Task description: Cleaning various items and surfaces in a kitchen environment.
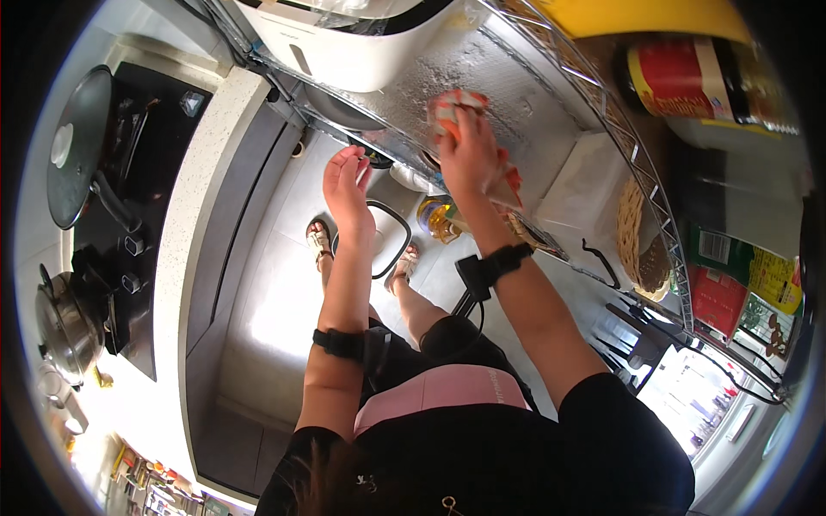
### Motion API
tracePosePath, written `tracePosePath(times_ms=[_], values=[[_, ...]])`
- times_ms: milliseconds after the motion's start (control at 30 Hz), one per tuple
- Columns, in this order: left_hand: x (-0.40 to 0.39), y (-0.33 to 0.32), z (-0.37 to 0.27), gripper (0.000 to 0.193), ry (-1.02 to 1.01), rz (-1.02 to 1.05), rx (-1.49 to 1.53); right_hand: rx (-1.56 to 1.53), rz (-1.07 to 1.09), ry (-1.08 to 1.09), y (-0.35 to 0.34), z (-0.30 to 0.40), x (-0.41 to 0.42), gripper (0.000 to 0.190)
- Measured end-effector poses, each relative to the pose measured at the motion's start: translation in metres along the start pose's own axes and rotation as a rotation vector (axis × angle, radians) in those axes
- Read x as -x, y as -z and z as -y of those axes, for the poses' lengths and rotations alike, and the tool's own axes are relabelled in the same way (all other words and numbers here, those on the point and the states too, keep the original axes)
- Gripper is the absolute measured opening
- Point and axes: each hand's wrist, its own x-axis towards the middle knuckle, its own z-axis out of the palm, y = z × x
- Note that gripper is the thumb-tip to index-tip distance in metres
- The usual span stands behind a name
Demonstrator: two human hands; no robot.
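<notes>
My right hand (469, 155) grips a red and white patterned cloth (455, 103), one end bunched beyond my fingers and another end hanging below the palm. Beneath the cloth lies a metal-looking shelf liner (516, 77) with a crinkled, shiny surface on a wire rack. A white appliance (348, 48) stands on the same shelf, to the left of the cloth. My left hand (348, 184) is raised in front of the rack's edge, its fingers curled; whether something small is between the fingertips cannot be told. Both forearms wear black straps.
A white bin (584, 187) and a woven basket (635, 232) stand at the shelf's right. Above are bottles, including one with a red label (681, 77). An oil bottle (439, 219) is on the floor near my feet. At left, a lidded pan (80, 148) and pot (68, 329) sit by the cooktop.
</notes>
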Motion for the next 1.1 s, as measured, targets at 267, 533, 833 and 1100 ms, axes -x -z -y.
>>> tracePosePath(times_ms=[267,533,833,1100], values=[[-0.055,-0.003,0.03,0.031,0.372,0.064,0.241,-0.417,0.179,0.337,-0.042,0.024,-0.047,0.032],[-0.038,-0.028,0.064,0.049,0.532,0.175,0.463,-0.587,0.664,0.176,-0.02,0.015,-0.057,0.027],[-0.001,-0.018,0.09,0.045,0.701,0.156,0.374,-0.397,0.633,-0.123,0.046,-0.077,0.008,0.017],[0.0,0.019,0.059,0.04,0.77,0.159,0.288,-0.815,0.768,-0.311,0.099,-0.086,-0.02,0.039]])
